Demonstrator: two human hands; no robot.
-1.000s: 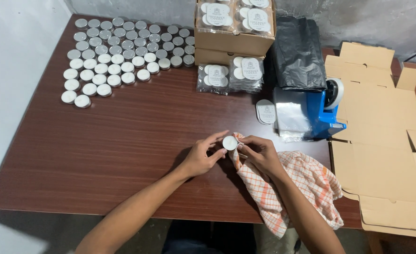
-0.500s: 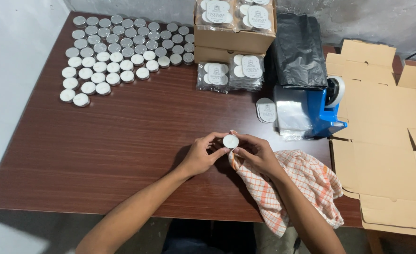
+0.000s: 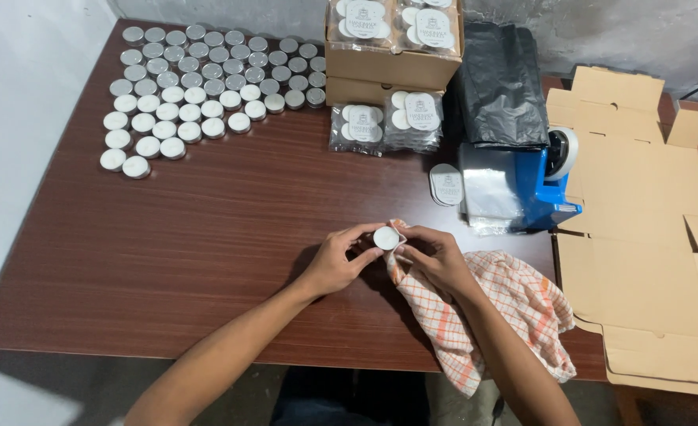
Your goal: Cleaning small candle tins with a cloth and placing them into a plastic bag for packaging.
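Observation:
Both my hands meet over the brown wooden table (image 3: pixel 207 237), holding one small round white tin (image 3: pixel 386 237) between them. My left hand (image 3: pixel 339 260) pinches the tin's left side with thumb and fingers. My right hand (image 3: pixel 436 258) grips its right side together with a corner of an orange-and-white checked cloth (image 3: pixel 515 308), which trails over the table's front edge.
Several rows of small round tins (image 3: pixel 199 83) fill the far left of the table. A cardboard box (image 3: pixel 392 59) of bagged tins stands at the back, with bagged packs (image 3: pixel 384 126) before it. A black bag (image 3: pixel 503 87), blue tape dispenser (image 3: pixel 550 185) and flattened cardboard (image 3: pixel 649 237) lie right.
My hands have stayed in the same spot on the tin; the tin looks slightly turned between the fingers. Nothing else on the table has moved.

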